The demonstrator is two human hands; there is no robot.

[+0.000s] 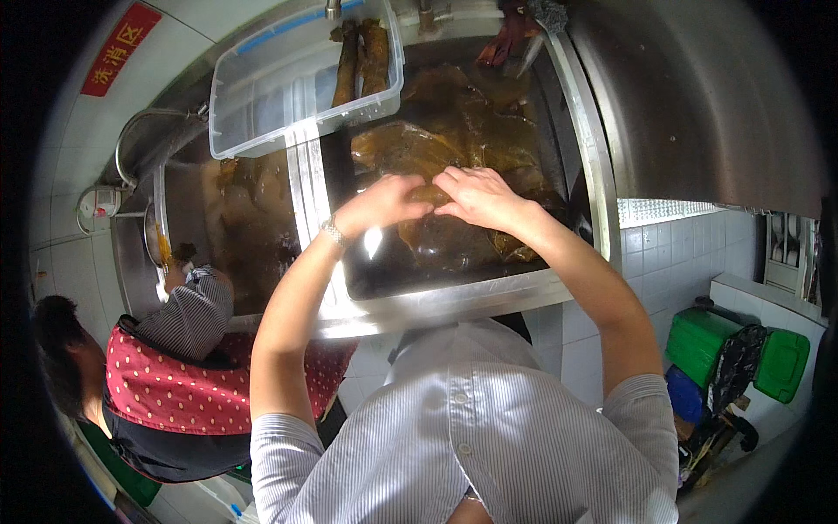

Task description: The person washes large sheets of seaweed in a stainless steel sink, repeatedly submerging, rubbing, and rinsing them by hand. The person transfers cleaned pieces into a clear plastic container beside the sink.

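My left hand (393, 196) and my right hand (481, 196) meet over the right basin of a steel sink (458, 295). Between their curled fingertips they hold a brown, leafy sheet that looks like kelp (430, 194), apparently bunched or rolled there. More broad, glossy brown sheets (406, 144) spread through the dark water around and below my fingers. Beyond my hands, a clear plastic box (262, 98) straddles the divider between the basins. Two long brown rolls (375, 56) lie at its right end. The undersides of my fingers are hidden.
At the left basin, a co-worker in a red dotted apron (177, 386) reaches toward a bowl (154, 236). A curved metal hose (124, 141) runs along the left wall. Dark red strips (507, 36) hang at the sink's far right corner. A green bin (704, 344) stands at right.
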